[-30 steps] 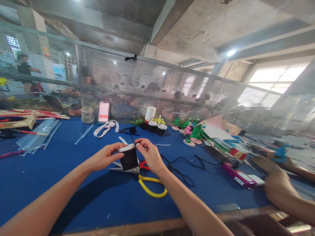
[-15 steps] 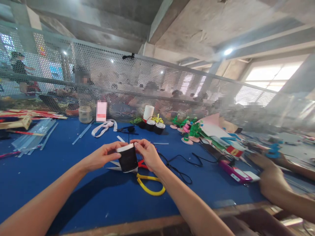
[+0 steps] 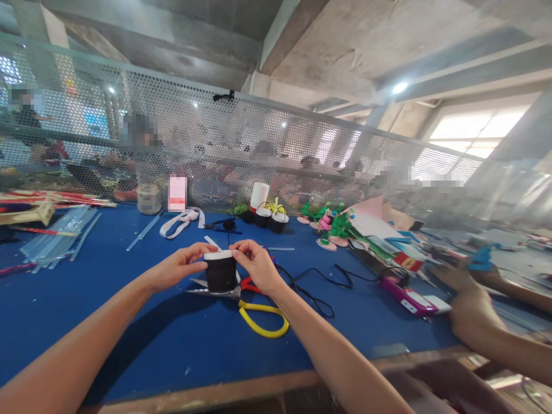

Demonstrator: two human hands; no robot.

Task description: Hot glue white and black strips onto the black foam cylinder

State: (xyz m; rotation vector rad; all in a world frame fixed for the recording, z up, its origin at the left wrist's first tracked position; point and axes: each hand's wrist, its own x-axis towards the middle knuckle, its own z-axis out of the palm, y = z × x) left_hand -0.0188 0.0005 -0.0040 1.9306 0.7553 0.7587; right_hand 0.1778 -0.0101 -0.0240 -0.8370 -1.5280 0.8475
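Note:
Between my two hands is a small black cup-shaped piece (image 3: pixel 221 274) with a white rim, held over the blue table. My left hand (image 3: pixel 181 265) pinches its rim on the left side. On the right side of the rim, my right hand (image 3: pixel 255 263) pinches with thumb and fingers. Scissors (image 3: pixel 264 321) with a yellow and a red handle lie underneath, their blades partly hidden behind the cup. A black cord (image 3: pixel 317 303) runs loose to the right of my right hand.
Two small black pots (image 3: pixel 278 222) with wire handles stand by a white spool (image 3: pixel 259 196). Clear strips (image 3: pixel 60 236) lie at left, near a glass jar (image 3: pixel 149 199). Green figures (image 3: pixel 340 225) and a purple device (image 3: pixel 406 296) are at right, beside a co-worker's arm (image 3: pixel 478 313).
The cup has turned a little from a tilted to a more level position, and its bottom has swung left. Both hands keep hold of its rim.

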